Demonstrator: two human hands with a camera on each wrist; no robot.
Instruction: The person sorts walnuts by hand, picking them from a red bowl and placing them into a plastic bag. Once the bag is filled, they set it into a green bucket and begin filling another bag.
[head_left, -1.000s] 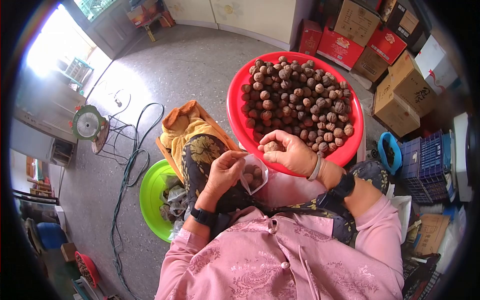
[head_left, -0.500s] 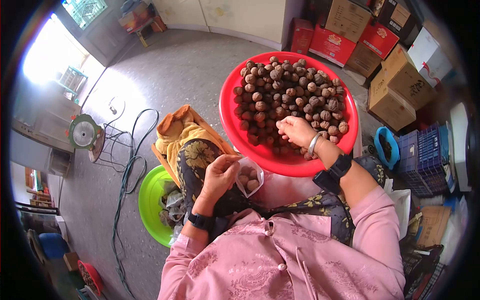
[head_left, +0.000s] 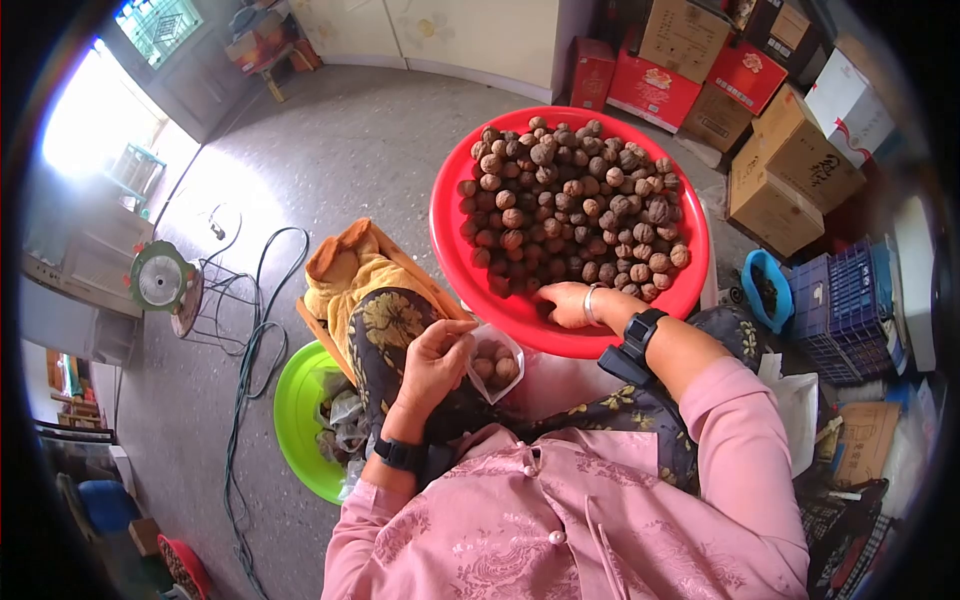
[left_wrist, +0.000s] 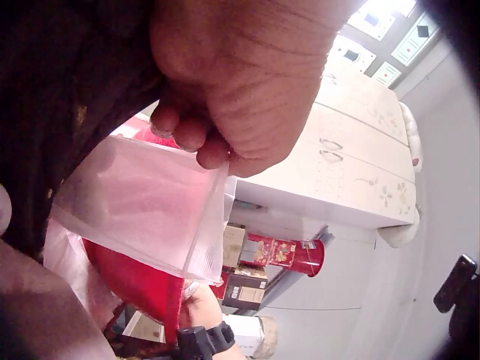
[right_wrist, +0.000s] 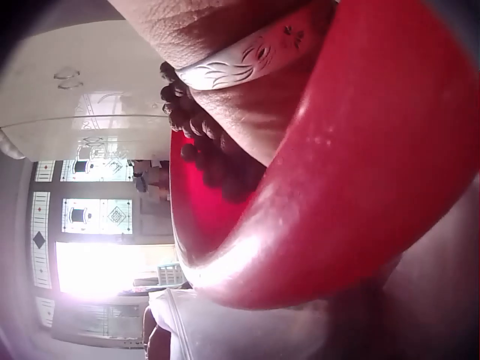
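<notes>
Pinching a small clear bag [head_left: 495,365] beside the knee [head_left: 390,318], the left grip [head_left: 435,360] is curled on its top edge, while the right grip [head_left: 565,303] rests among walnuts [head_left: 570,200] at the red bowl's [head_left: 447,250] near edge, its hold unclear.

basin [head_left: 520,318] red | walnuts [head_left: 570,200] brown | bowl [head_left: 295,400] green | blouse [head_left: 520,530] pink, floral weave | trousers [head_left: 390,320] dark, yellow flowers

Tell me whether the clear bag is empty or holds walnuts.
Holds walnuts: a few show inside the clear bag, its edge pinched by the left hand.
</notes>
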